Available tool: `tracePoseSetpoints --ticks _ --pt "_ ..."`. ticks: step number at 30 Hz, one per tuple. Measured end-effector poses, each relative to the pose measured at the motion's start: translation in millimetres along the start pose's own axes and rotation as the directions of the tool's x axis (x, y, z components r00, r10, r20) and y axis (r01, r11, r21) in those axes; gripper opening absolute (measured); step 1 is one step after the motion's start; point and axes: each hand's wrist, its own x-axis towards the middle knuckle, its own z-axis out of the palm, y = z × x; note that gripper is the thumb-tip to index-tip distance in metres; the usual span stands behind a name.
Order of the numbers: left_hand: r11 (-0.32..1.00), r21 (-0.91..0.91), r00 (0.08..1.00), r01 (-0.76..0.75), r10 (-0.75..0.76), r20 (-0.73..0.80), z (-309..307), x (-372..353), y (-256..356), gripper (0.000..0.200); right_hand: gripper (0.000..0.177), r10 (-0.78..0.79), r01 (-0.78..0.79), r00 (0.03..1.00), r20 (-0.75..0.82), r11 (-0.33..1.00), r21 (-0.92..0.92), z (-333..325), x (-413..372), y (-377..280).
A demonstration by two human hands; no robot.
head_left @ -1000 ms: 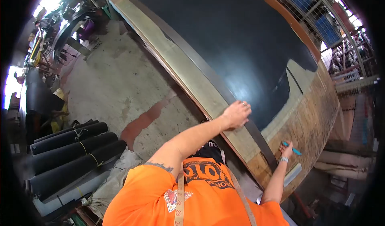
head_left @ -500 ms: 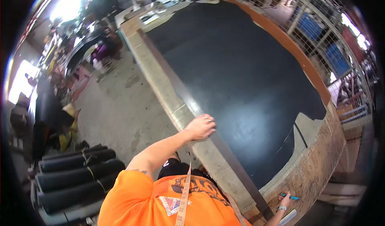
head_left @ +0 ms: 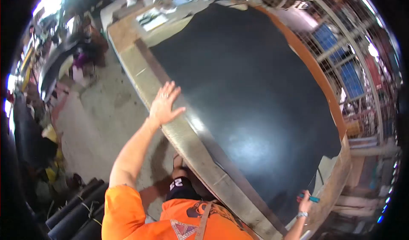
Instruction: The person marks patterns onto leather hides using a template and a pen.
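My left hand (head_left: 166, 105) lies with its fingers spread over a long metal straightedge (head_left: 158, 67) near the left edge of the table. The straightedge runs lengthwise along the left side of a large black leather hide (head_left: 255, 82). At the lower right, my right hand (head_left: 305, 203) grips a slim teal utility knife (head_left: 314, 199) by the hide's near right corner. Its fingers are wrapped round the handle, which hides part of the tool.
The hide covers much of a wooden table (head_left: 181, 135). A brown strip (head_left: 313, 69) shows along the far right edge. Papers (head_left: 152, 19) lie at the far end. Rolled black material (head_left: 81, 206) is on the floor at left. A wire mesh frame (head_left: 362, 56) stands to the right.
My left hand has slid up along the straightedge, away from my body, and its fingers have spread. My right hand with the knife has come to the hide's corner. The view has shifted.
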Motion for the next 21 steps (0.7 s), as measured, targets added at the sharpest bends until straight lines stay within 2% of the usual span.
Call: tracePoseSetpoints --ticks 1,3,4,7,9,11,13,14,15,16,17,21 --pt "0.998 0.028 0.999 0.051 -0.051 0.000 -6.2 7.5 -26.6 0.092 0.048 -0.025 0.020 0.996 0.083 0.998 0.054 39.7 -2.6 -42.8" --pt "0.991 0.080 0.994 0.111 -0.108 -0.036 -14.5 34.6 -74.0 0.099 0.050 -0.052 0.061 0.960 0.273 0.998 -0.026 127.0 -7.8 -145.5" --pt "0.989 0.089 0.993 0.117 -0.113 -0.045 -14.3 44.7 -95.2 0.101 0.052 -0.096 0.097 0.929 0.358 0.995 0.016 177.5 -12.6 -192.9" --pt "0.986 0.087 0.989 0.140 -0.135 -0.061 -23.0 72.6 -143.8 0.101 0.059 -0.259 0.308 0.736 0.626 0.951 0.032 328.0 -40.2 -335.1" --pt "0.987 0.077 0.987 0.143 -0.137 -0.085 -25.9 82.4 -169.8 0.100 0.058 -0.411 0.347 0.530 0.742 0.903 0.252 432.2 -66.9 -420.0" --pt "0.988 0.079 0.985 0.132 -0.122 -0.119 -25.8 87.7 -179.3 0.101 0.058 -0.454 0.329 0.431 0.780 0.884 0.333 517.0 -106.1 -496.0" --pt "0.987 0.073 0.982 0.145 -0.135 -0.132 -25.6 89.2 -181.5 0.104 0.065 -0.470 0.436 0.307 0.827 0.842 0.317 588.5 -136.2 -563.7" --pt "0.987 0.071 0.982 0.145 -0.135 -0.133 -25.8 88.6 -178.3 0.105 0.063 -0.566 0.438 0.300 0.768 0.797 0.416 623.3 -151.3 -579.1" --pt "0.988 0.068 0.983 0.142 -0.133 -0.125 -27.3 89.4 -177.0 0.108 0.060 -0.613 0.579 0.217 0.760 0.708 0.405 652.3 -155.5 -596.9" --pt "0.987 0.064 0.985 0.148 -0.141 -0.099 -29.9 90.3 -176.3 0.108 0.060 -0.683 0.575 0.219 0.697 0.667 0.473 675.3 -170.5 -607.7" --pt "0.986 0.060 0.986 0.156 -0.152 -0.076 -32.6 91.7 -173.9 0.108 0.056 -0.651 0.599 0.161 0.742 0.662 0.450 698.5 -170.0 -617.7" --pt "0.985 0.022 0.985 0.171 -0.170 -0.014 -41.7 97.0 -175.8 0.109 0.046 -0.731 0.637 0.111 0.673 0.573 0.517 745.3 -181.3 -626.4"
